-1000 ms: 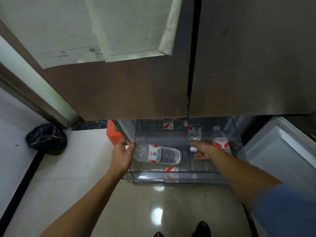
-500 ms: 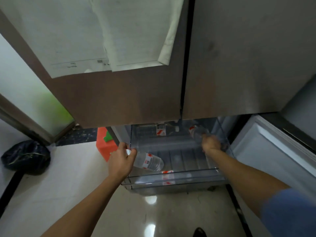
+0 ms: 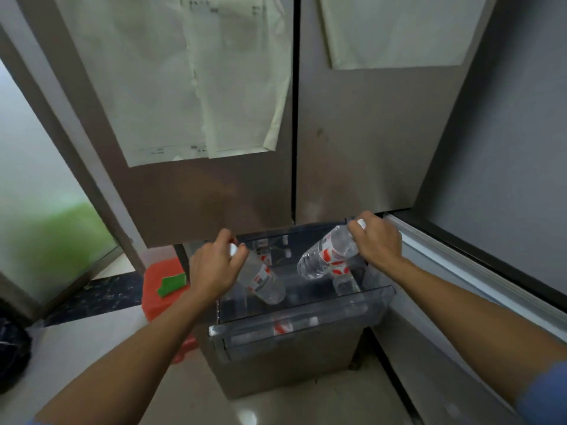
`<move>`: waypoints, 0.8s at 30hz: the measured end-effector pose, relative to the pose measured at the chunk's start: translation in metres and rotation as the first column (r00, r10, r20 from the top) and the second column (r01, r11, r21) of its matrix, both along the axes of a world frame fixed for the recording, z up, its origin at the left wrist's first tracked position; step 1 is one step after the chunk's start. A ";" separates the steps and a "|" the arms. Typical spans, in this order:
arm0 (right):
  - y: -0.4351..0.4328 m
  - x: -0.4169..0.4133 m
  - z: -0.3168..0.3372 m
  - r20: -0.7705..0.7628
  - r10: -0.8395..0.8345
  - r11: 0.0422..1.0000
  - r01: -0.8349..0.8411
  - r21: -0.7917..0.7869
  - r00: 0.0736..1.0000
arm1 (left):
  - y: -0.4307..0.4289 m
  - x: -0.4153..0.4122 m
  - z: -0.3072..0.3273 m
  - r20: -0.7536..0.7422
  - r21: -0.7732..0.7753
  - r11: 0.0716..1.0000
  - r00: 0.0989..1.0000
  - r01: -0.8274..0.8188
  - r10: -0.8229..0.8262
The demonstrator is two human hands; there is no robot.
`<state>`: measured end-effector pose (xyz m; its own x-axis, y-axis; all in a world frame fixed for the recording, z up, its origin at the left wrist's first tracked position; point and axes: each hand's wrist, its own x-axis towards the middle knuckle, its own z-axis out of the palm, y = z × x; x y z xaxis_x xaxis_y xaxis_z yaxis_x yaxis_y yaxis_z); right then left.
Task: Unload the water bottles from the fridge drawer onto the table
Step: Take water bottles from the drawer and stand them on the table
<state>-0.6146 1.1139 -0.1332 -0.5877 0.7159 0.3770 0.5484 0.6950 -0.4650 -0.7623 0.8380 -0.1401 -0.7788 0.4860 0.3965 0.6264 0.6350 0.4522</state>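
The clear plastic fridge drawer [image 3: 306, 325] stands pulled out below the brown fridge doors. My left hand [image 3: 214, 268] grips one water bottle [image 3: 260, 280] near its white cap, and the bottle hangs tilted over the drawer's left side. My right hand [image 3: 376, 240] grips a second water bottle [image 3: 325, 256] by its neck, lifted and tilted over the drawer's right side. Below that one, another bottle [image 3: 345, 282] with a red and white label stands inside the drawer. The table is out of view.
The open lower fridge door [image 3: 460, 280] stretches along the right. A red stool with a green patch [image 3: 162, 286] stands left of the drawer. A black bag [image 3: 12, 357] lies on the floor at far left. Papers [image 3: 199, 87] hang on the fridge doors.
Both hands have lifted their bottles up out of the drawer. The right hand, which was reaching deep inside, now holds a bottle by the neck. The view has tilted upward.
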 end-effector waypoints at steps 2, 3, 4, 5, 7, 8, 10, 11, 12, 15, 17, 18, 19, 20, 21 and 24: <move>-0.014 -0.001 0.025 -0.036 0.102 0.993 -0.099 0.066 0.994 | -0.011 0.009 0.018 -0.026 0.024 1.000 1.000 -0.010 0.011; -0.022 -0.002 0.036 -0.036 0.160 0.983 -0.156 0.095 0.986 | -0.018 0.015 0.026 -0.047 0.038 0.999 0.999 -0.027 0.029; -0.030 -0.002 0.045 -0.033 0.218 0.969 -0.213 0.124 0.975 | -0.026 0.022 0.033 -0.070 0.052 0.997 0.996 -0.051 0.055; -0.039 -0.003 0.051 -0.029 0.275 0.951 -0.268 0.154 0.961 | -0.036 0.030 0.039 -0.096 0.064 0.995 0.991 -0.082 0.088; -0.061 -0.003 0.058 -0.019 0.371 0.911 -0.360 0.203 0.928 | -0.060 0.050 0.048 -0.149 0.082 0.984 0.974 -0.159 0.169; -0.074 -0.002 0.059 -0.018 0.415 0.889 -0.401 0.219 0.910 | -0.074 0.062 0.051 -0.167 0.085 0.975 0.962 -0.205 0.217; -0.100 0.000 0.056 -0.018 0.517 0.837 -0.501 0.220 0.856 | -0.106 0.090 0.053 -0.196 0.093 0.949 0.929 -0.302 0.315; -0.115 0.002 0.052 -0.003 0.576 0.799 -0.562 0.213 0.817 | -0.122 0.106 0.051 -0.196 0.087 0.933 0.912 -0.350 0.361; -0.131 0.005 0.046 0.020 0.631 0.756 -0.621 0.208 0.775 | -0.140 0.123 0.047 -0.176 0.064 0.915 0.897 -0.399 0.404; -0.189 0.020 0.021 0.108 0.743 0.631 -0.745 0.216 0.661 | -0.197 0.181 0.028 -0.090 -0.075 0.852 0.854 -0.518 0.512; -0.233 0.034 0.004 0.168 0.815 0.520 -0.828 0.208 0.554 | -0.240 0.221 0.014 -0.070 -0.158 0.805 0.820 -0.571 0.568; -0.257 0.041 -0.003 0.197 0.850 0.454 -0.868 0.199 0.489 | -0.261 0.240 0.009 -0.073 -0.198 0.773 0.796 -0.602 0.601; -0.280 0.048 -0.008 0.219 0.876 0.393 -0.899 0.194 0.430 | -0.282 0.258 0.005 -0.078 -0.233 0.737 0.768 -0.634 0.636; -0.304 0.054 -0.012 0.236 0.895 0.339 -0.921 0.193 0.379 | -0.305 0.275 0.002 -0.080 -0.259 0.699 0.736 -0.666 0.672; -0.328 0.060 -0.014 0.252 0.909 0.289 -0.938 0.194 0.332 | -0.328 0.294 0.000 -0.081 -0.274 0.661 0.702 -0.698 0.708; -0.405 0.080 -0.016 0.301 0.935 0.132 -0.971 0.200 0.189 | -0.400 0.353 -0.009 -0.076 -0.284 0.561 0.602 -0.777 0.795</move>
